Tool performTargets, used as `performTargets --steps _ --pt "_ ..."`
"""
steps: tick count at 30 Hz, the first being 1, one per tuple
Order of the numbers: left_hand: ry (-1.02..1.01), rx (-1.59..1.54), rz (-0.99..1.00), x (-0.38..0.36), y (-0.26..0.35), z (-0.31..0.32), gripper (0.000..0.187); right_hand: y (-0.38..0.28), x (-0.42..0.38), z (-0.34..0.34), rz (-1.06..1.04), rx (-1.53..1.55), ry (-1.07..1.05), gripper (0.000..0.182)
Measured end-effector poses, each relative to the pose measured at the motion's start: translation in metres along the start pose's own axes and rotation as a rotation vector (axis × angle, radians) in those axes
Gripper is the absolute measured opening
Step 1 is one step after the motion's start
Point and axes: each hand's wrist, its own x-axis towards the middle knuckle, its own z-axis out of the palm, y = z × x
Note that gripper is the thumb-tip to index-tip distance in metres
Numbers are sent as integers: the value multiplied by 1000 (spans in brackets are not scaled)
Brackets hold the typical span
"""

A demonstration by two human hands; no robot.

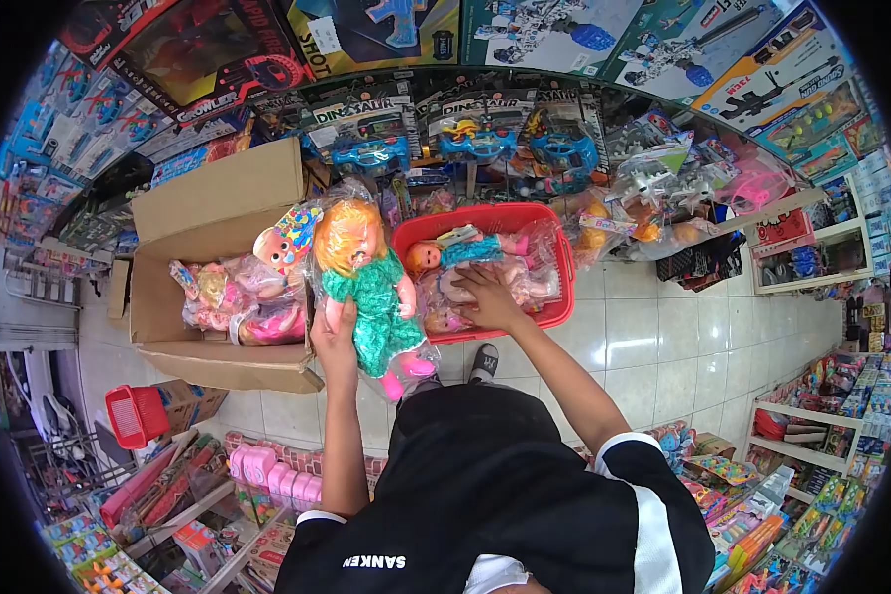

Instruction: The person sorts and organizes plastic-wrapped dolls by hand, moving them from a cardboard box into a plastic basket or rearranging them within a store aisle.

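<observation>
Your left hand (335, 342) grasps a green-dressed doll (376, 309) at the left edge of the red basket (557, 319); your right hand (489, 298), grip unclear, touches other dolls (462, 250) inside. The carton (213, 361) holds bagged dolls (246, 297).

Large toy boxes (540, 40) line the top; below them are clear packs of blue toy vehicles (477, 145); at lower left a small red basket (137, 416) stands beside a carton (192, 404); pink containers (279, 477) sit in rows nearby; pale tiles (624, 346) cover the floor; white-framed shelves (807, 446) stand at right.
</observation>
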Motion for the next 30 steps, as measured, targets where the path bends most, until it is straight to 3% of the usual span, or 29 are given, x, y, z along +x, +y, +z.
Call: performTargets --steps 3,5,12,14,15,17,18,19,21,25,27,28,29,30 --pt "-11 -52 -3 5 -5 5 24 -13 -12 2 64 245 90 43" --pt "-17 -85 -1 8 -6 14 24 -19 -25 17 328 1044 159 45" --pt "48 -507 -70 6 -19 63 43 -62 -39 -14 568 1501 259 61" --pt "28 -534 -76 1 -22 77 46 -72 -32 -39 513 2058 218 66" --pt "13 -563 -83 -1 -26 82 49 -77 -26 -48 512 2060 222 66" --pt "-32 -539 -71 -6 -39 90 56 -85 -15 -59 455 2078 673 67" --pt "-41 -544 -107 -10 -42 94 59 -85 -15 -59 521 2023 731 69" --pt "-50 -548 -142 -13 -45 96 61 -82 -15 -58 521 2025 731 69" --pt "-123 -506 -106 -15 -50 94 65 -71 -16 -54 777 1798 738 59" --pt "-326 -357 -299 -13 -52 75 66 -38 -22 -30 833 1667 760 46" --pt "-428 -461 4 -7 -54 70 66 -34 -28 -31 827 1650 812 38" --pt "-340 -468 -60 -4 -50 69 77 -32 -32 -35 820 1635 803 35" --pt "-342 -467 -60 1 -48 66 77 -28 -36 -37 821 1636 804 35" --pt "-215 -606 -144 7 -46 58 83 -22 -41 -37 842 1630 773 32"
